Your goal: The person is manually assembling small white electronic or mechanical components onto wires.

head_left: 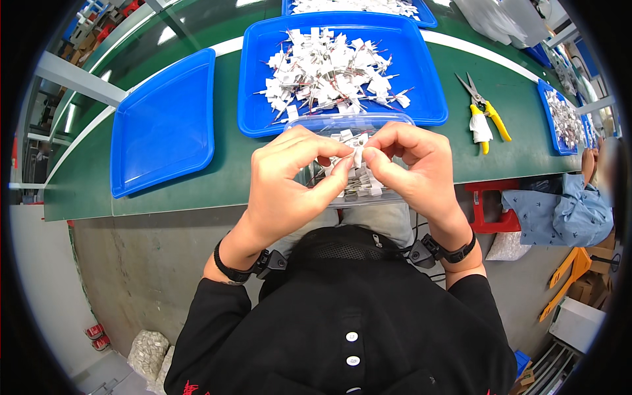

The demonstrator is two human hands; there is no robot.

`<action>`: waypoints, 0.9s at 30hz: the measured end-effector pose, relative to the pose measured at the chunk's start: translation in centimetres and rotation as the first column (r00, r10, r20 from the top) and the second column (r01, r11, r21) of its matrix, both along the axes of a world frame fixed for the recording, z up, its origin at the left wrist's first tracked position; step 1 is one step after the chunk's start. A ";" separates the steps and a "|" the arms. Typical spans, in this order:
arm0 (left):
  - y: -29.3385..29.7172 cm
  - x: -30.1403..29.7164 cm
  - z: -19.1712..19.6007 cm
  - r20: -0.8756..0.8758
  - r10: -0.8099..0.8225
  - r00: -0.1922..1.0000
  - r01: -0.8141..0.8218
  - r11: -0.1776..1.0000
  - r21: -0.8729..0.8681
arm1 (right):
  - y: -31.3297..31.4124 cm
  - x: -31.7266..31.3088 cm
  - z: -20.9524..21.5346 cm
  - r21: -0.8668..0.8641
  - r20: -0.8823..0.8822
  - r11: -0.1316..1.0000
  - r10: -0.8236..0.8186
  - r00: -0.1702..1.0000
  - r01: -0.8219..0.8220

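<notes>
Both of my hands meet over a clear plastic box (388, 120) at the table's near edge. Between their fingertips is a small white part (358, 157), partly hidden by the fingers. My left hand (284, 172) pinches it with thumb and forefinger from the left. On the other side, my right hand (421, 168) grips it the same way, fingers curled. Many similar white pieces (364, 187) lie in the box below. Just beyond, a blue tray (409, 62) bears a heap of white parts with thin wire leads (329, 66).
Yellow-handled pliers (486, 115) lie right of the tray, one handle wrapped in white. Another blue tray (164, 122) sits at the left. More parts fill trays at the back (359, 6) and far right (564, 122). A person in blue (573, 207) sits at the right, near a red stool (486, 207).
</notes>
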State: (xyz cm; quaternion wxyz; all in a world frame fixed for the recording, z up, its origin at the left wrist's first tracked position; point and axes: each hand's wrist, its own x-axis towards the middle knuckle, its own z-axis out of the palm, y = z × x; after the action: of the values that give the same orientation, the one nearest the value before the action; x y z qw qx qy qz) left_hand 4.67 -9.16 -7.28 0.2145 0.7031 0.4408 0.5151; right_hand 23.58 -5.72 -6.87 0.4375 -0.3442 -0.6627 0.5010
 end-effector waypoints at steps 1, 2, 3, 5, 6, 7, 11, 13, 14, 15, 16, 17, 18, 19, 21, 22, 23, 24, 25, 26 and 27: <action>0.0 0.1 0.1 -0.010 0.006 1.000 -0.006 1.000 0.013 | 0.0 0.0 0.0 0.000 0.000 1.000 0.000 1.000 0.000; -0.1 0.1 0.2 -0.020 0.013 1.000 -0.012 1.000 0.025 | 0.0 0.0 -0.1 0.006 -0.007 1.000 0.001 1.000 -0.001; -0.1 0.1 0.3 -0.020 0.012 1.000 -0.012 1.000 0.025 | 0.0 0.0 -0.1 0.012 -0.013 1.000 0.002 1.000 -0.002; -0.1 0.1 0.4 -0.060 0.009 0.998 -0.004 0.998 0.069 | 0.0 0.0 -0.1 0.008 -0.014 1.000 0.009 1.000 -0.009; -0.1 0.1 0.4 -0.060 0.008 0.998 -0.004 0.998 0.069 | 0.0 0.1 -0.1 0.004 -0.015 1.000 0.015 1.000 -0.015; 0.0 0.1 0.3 -0.071 0.014 0.997 -0.007 0.996 0.090 | -0.1 0.1 0.0 0.004 -0.015 1.000 0.014 1.000 -0.014; 0.1 0.1 0.1 -0.089 0.035 0.995 -0.024 0.992 0.124 | -0.1 0.1 0.1 0.031 0.007 0.997 0.070 0.998 -0.070; 0.4 -0.1 0.3 -0.114 0.040 0.993 -0.024 0.990 0.140 | 0.2 0.2 0.0 0.051 0.051 0.996 0.076 0.996 -0.078; 0.5 -0.3 0.4 -0.140 0.047 0.989 -0.025 0.987 0.157 | 0.3 0.2 -0.2 0.080 0.023 0.994 0.078 0.997 -0.080; 0.5 -0.5 0.4 -0.140 0.048 0.989 -0.025 0.987 0.158 | 0.4 0.2 -0.3 0.108 -0.005 0.991 0.084 0.996 -0.083; 0.4 -0.7 0.5 -0.068 -0.046 0.997 0.050 0.997 0.064 | 0.3 0.3 -0.2 0.109 -0.005 0.991 0.084 0.996 -0.083; 0.4 -0.9 0.5 0.013 -0.132 0.991 0.132 0.991 -0.023 | 0.1 0.3 0.0 0.065 -0.013 0.994 0.087 0.996 -0.086; 0.4 -0.9 0.5 0.014 -0.132 0.991 0.132 0.991 -0.022 | 0.0 0.4 0.1 0.022 -0.021 0.996 0.089 0.996 -0.089; 0.4 -1.0 0.3 0.094 -0.157 0.983 0.167 0.981 -0.104 | 0.0 0.5 0.1 0.024 -0.020 0.996 0.089 0.996 -0.089; 0.3 -1.2 0.4 0.176 -0.171 0.969 0.203 0.962 -0.181 | 0.3 0.6 0.0 -0.117 -0.090 0.969 0.208 0.974 -0.218; 0.4 -1.4 0.6 0.266 -0.217 0.939 0.284 0.927 -0.246 | 0.6 0.8 0.0 -0.116 -0.090 0.968 0.212 0.973 -0.222; 0.5 -1.5 0.7 0.358 -0.252 0.899 0.366 0.881 -0.301 | 1.0 1.0 0.1 -0.183 -0.133 0.939 0.270 0.954 -0.291; 0.8 -1.6 0.7 0.360 -0.251 0.899 0.366 0.881 -0.299 | 1.3 1.1 0.2 -0.247 -0.176 0.901 0.320 0.931 -0.356; 1.2 -1.6 0.7 0.382 -0.222 0.897 0.352 0.881 -0.317 | 1.2 0.9 0.6 -0.266 -0.164 0.916 0.263 0.951 -0.300; 1.7 -1.7 0.7 0.403 -0.192 0.895 0.339 0.879 -0.334 | 1.3 0.6 0.5 -0.265 -0.161 0.916 0.266 0.951 -0.301; 2.4 -2.1 0.3 0.362 -0.135 0.922 0.258 0.912 -0.318 | 1.4 0.4 0.3 -0.048 0.070 0.987 0.154 0.986 -0.151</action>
State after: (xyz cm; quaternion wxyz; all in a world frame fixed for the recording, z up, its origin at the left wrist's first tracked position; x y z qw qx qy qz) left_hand 2.53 -6.79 -6.97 0.4620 0.5961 0.4111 0.5121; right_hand 24.01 -4.27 -6.54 0.3659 -0.3201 -0.6917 0.5341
